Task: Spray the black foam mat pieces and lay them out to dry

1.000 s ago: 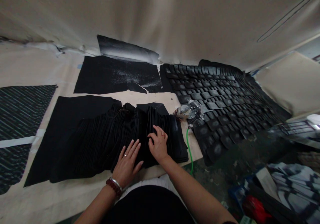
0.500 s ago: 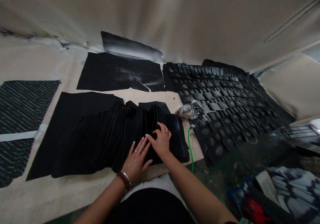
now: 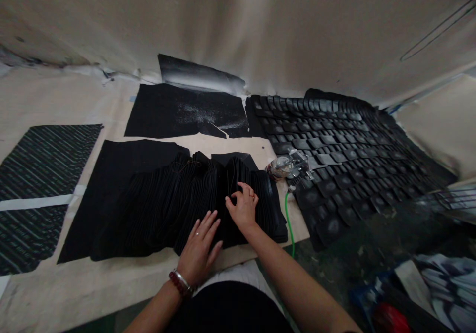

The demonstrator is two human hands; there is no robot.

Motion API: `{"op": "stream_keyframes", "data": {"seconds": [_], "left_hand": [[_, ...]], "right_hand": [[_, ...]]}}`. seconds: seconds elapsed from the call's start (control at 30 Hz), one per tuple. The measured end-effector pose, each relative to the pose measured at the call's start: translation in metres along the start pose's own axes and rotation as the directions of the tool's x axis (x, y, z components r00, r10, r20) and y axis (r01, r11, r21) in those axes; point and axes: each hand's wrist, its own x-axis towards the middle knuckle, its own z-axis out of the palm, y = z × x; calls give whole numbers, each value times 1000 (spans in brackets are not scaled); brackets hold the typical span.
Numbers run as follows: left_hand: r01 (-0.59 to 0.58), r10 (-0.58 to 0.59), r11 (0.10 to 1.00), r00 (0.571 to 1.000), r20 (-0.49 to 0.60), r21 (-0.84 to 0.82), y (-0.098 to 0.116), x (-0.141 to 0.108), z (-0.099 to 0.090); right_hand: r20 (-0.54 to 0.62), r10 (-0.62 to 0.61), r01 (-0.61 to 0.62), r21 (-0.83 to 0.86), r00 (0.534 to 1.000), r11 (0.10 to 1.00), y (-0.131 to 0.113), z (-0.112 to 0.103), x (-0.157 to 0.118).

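A long row of thin black pieces (image 3: 163, 214), perhaps leather or fabric, stands packed on edge in front of me. My left hand (image 3: 199, 246) rests on the near side of this row with its fingers stretched out, holding nothing. Over the right-hand part of the row, my right hand (image 3: 243, 206) has its fingers bent, thumb and forefinger drawn close at the top edges of the pieces. A dark gap runs through the row between the two hands. What lies under the right fingertips is hard to make out against the black.
Right of the row stand a plastic-wrapped container (image 3: 280, 167) and a metal tool (image 3: 299, 164) with a green hose (image 3: 289, 224). Overlapping black pieces (image 3: 334, 159) cover the right side. Black sheets (image 3: 186, 112) lie behind, and striped dark sheets (image 3: 44, 154) at left.
The view has shifted slightly, so the table appears farther right. My left hand has drawn back a little toward me, away from the right hand. The right hand stays at the row.
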Motion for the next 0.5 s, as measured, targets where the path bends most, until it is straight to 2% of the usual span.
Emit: {"op": "stream_keyframes", "data": {"seconds": [0.1, 0.27, 0.4, 0.5], "left_hand": [[227, -229, 973, 963, -141, -32, -13, -29, -8], [441, -442, 895, 856, -269, -65, -31, -65, -12], [530, -522, 845, 789, -325, -70, -36, -66, -14], [630, -564, 777, 706, -429, 15, -60, -59, -38]], "right_hand": [[6, -5, 5, 12, 1000, 1000, 1, 0, -1], [11, -8, 8, 29, 1000, 1000, 4, 2, -5], [16, -40, 39, 36, 999, 999, 8, 4, -10], [17, -59, 59, 40, 998, 997, 13, 5, -13]]}}
